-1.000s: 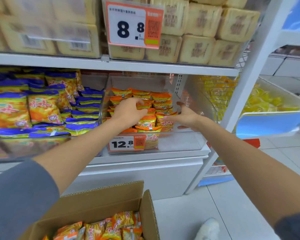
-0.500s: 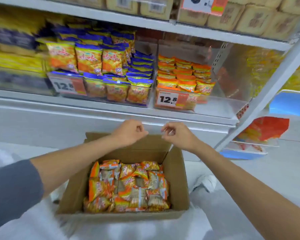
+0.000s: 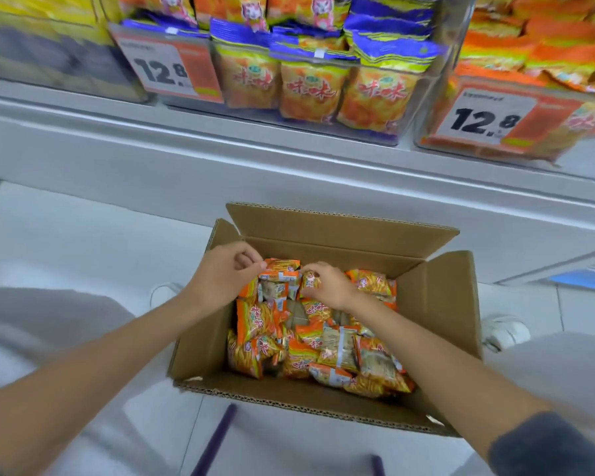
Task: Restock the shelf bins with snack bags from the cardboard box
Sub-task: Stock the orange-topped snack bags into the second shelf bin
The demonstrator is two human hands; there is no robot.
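An open cardboard box [image 3: 440,304] stands on the floor below the shelf, with several orange snack bags [image 3: 323,348] piled inside. Both my hands are down in its far end. My left hand [image 3: 222,278] has curled fingers that pinch the edge of an orange bag [image 3: 280,269] at the top of the pile. My right hand [image 3: 327,285] grips a small orange bag [image 3: 310,279] just beside it. Above, the clear shelf bin [image 3: 516,146] at the right holds the same orange bags behind a 12.8 price tag [image 3: 485,118].
A neighbouring bin [image 3: 323,97] holds blue-topped yellow bags, with another 12.8 tag [image 3: 165,68] to its left. A white shelf ledge [image 3: 220,159] runs across in front of the bins. My white shoes [image 3: 505,329] stand either side of the box on the pale floor.
My hands left the orange bin on the shelf, came down over the box, and now reach in and take hold of bags. The view has tilted down and closer.
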